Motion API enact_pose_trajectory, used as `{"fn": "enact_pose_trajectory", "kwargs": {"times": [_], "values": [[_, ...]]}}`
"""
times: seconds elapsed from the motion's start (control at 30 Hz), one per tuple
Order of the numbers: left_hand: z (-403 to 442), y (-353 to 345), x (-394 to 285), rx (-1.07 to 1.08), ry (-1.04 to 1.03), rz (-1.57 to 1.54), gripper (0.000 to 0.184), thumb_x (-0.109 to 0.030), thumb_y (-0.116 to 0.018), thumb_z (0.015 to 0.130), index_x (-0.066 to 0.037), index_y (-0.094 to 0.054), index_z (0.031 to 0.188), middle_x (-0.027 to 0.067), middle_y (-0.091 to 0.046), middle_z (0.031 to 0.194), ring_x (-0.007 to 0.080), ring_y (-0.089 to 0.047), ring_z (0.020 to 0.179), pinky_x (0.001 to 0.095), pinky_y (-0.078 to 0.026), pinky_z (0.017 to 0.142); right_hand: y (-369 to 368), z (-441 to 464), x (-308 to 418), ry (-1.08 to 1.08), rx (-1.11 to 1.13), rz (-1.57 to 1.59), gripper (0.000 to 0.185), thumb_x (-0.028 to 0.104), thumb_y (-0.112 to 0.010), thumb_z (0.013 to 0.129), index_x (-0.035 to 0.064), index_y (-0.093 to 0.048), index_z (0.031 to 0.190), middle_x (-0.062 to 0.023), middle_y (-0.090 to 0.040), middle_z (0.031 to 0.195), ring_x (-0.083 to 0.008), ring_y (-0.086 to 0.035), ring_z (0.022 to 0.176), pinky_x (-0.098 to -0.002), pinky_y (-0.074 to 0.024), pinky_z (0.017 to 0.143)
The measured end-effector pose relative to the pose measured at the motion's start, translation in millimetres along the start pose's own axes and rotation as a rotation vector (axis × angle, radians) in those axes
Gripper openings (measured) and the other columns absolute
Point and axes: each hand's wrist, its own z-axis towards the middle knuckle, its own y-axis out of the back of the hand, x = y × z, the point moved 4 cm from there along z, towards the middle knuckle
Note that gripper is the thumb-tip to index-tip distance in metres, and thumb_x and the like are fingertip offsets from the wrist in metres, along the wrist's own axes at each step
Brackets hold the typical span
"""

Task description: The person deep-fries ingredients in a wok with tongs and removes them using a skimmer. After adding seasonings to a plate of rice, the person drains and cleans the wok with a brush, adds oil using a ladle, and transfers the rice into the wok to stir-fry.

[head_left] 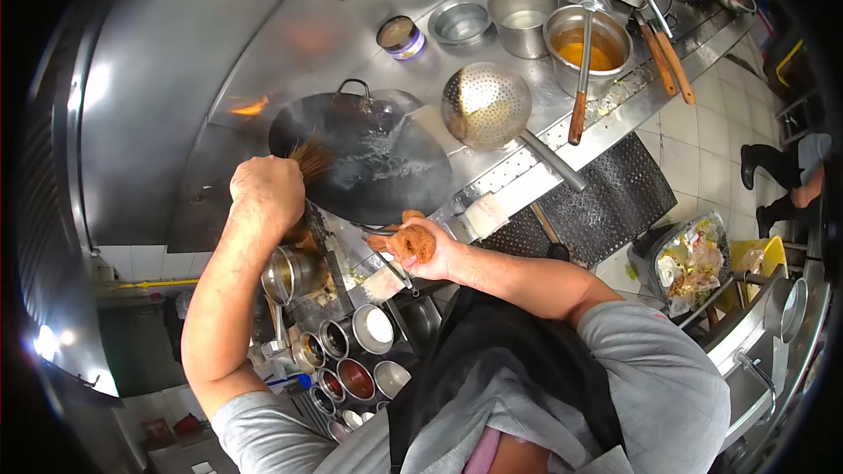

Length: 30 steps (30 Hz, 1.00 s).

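Observation:
My left hand (267, 191) is closed in a fist around a bamboo wok brush (311, 159), whose bristles point over the left side of the wok (386, 167). The dark wok has water or steam inside and a loop handle at its far rim. My right hand (430, 250) is wrapped around a bunched brown cloth (413, 243) at the wok's near rim. Whether the cloth covers a handle there is hidden. To the right of the wok lies a perforated skimmer (486, 105) with a long metal handle.
A pot of orange liquid (606, 51) with a wooden-handled ladle (580, 79) stands at the back right. Beside it are metal pots (522, 16) and a tin (400, 37). A flame (251, 107) shows left of the wok. Seasoning bowls (356, 379) sit lower left; another person's legs (773, 175) are at right.

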Motion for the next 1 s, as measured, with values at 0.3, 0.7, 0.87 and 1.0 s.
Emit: {"fn": "enact_pose_trajectory", "kwargs": {"times": [0.3,0.7,0.87,1.0], "values": [[-24.7,-16.2,-4.3,-0.065,-0.024,-0.061,0.02,-0.013,-0.06,0.086,-0.005,-0.065,0.104,0.0136,-0.074,0.097,0.0269,-0.072,0.096,0.0388,-0.056,0.083,18.3,-13.1,6.2,-0.11,-0.029,-0.119,0.039,0.027,-0.066,0.084,0.0068,-0.055,0.115,-0.0147,-0.064,0.1,-0.0217,-0.064,0.077,-0.0273,-0.041,0.045],[58.7,-235.4,268.6,-0.258,0.478,-1.056,0.066,-0.021,-0.071,0.077,-0.008,-0.054,0.14,0.0179,-0.072,0.095,0.0237,-0.065,0.057,0.0361,-0.046,0.044,10.3,104.5,64.0,0.361,-0.506,-0.693,0.022,0.019,-0.058,0.087,0.0044,-0.062,0.103,-0.0095,-0.069,0.09,-0.0227,-0.07,0.073,-0.0327,-0.047,0.043],[165.2,-271.1,227.2,-0.653,0.712,-1.515,0.069,-0.046,-0.069,0.086,-0.009,-0.052,0.143,0.0129,-0.068,0.087,0.0162,-0.058,0.057,0.032,-0.049,0.051,27.6,156.1,98.7,0.427,-0.568,-0.801,0.027,0.019,-0.057,0.089,-0.0013,-0.062,0.105,-0.0122,-0.069,0.09,-0.0247,-0.069,0.069,-0.0355,-0.0501,0.044],[323.2,-355.3,6.5,-0.491,0.413,-1.603,0.063,-0.032,-0.074,0.081,-0.004,-0.049,0.132,0.02,-0.067,0.11,0.0345,-0.065,0.101,0.0442,-0.053,0.087,17.2,160.1,99.1,0.571,-0.594,-0.772,0.026,0.018,-0.058,0.088,-0.0019,-0.06,0.105,-0.0134,-0.068,0.094,-0.0272,-0.069,0.068,-0.0374,-0.053,0.047]]}}
